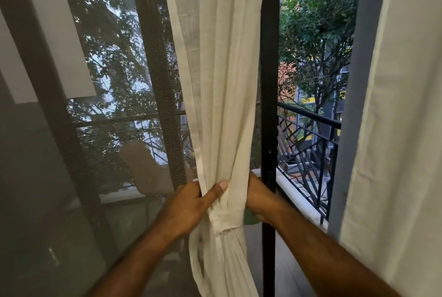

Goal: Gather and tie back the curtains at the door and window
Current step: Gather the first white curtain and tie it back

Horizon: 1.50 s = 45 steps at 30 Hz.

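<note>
A cream sheer curtain [215, 69] hangs in the middle of the view, bunched into a narrow bundle at waist height. A band of the same cloth [227, 220] is wrapped and knotted around the bundle. My left hand [191, 203] grips the bundle from the left just above the band, thumb pressed across the folds. My right hand [258, 196] holds the bundle from the right, its fingers hidden behind the cloth. A second cream curtain [394, 129] hangs loose along the right edge.
A dark mesh screen door [100, 105] fills the left half. A black door frame post [270, 105] stands just right of the bundle. Beyond the open gap is a balcony with a black metal railing [311, 143] and trees.
</note>
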Tool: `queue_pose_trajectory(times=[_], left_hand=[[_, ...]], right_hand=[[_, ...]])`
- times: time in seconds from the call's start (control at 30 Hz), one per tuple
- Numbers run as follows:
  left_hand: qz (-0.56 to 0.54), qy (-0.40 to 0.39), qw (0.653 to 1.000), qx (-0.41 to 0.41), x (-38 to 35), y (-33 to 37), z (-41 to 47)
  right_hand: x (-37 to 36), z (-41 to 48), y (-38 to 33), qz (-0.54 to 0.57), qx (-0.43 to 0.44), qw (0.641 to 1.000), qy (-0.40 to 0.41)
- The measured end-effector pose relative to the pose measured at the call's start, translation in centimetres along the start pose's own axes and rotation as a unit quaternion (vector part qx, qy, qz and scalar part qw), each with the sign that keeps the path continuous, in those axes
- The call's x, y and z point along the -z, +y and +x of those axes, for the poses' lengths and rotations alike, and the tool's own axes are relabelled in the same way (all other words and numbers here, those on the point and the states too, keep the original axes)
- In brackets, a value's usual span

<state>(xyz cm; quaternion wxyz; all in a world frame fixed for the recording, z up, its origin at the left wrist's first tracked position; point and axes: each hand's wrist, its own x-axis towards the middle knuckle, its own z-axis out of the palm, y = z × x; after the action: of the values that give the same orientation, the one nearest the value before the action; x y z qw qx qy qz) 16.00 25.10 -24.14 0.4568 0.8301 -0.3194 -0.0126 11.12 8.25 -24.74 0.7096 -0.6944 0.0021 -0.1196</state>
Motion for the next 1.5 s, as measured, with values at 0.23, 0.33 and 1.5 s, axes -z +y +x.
queue_pose_trajectory(times=[0.23,0.33,1.5], left_hand=[[0.02,0.004,1.0,0.02,-1.2,1.0,-0.3],[0.018,-0.008,0.999,0.032,-1.5,1.6,-0.6],[0.007,0.222,0.956,-0.192,-4.8,5.2,-3.3]], right_hand=[[1.6,-2.4,-1.2,-0.08,-0.18,0.98,-0.022],[2.4,-3.1,-0.6,0.008,-0.181,0.983,-0.009],[0.3,-6.4,3.1,0.337,0.097,0.936,0.024]])
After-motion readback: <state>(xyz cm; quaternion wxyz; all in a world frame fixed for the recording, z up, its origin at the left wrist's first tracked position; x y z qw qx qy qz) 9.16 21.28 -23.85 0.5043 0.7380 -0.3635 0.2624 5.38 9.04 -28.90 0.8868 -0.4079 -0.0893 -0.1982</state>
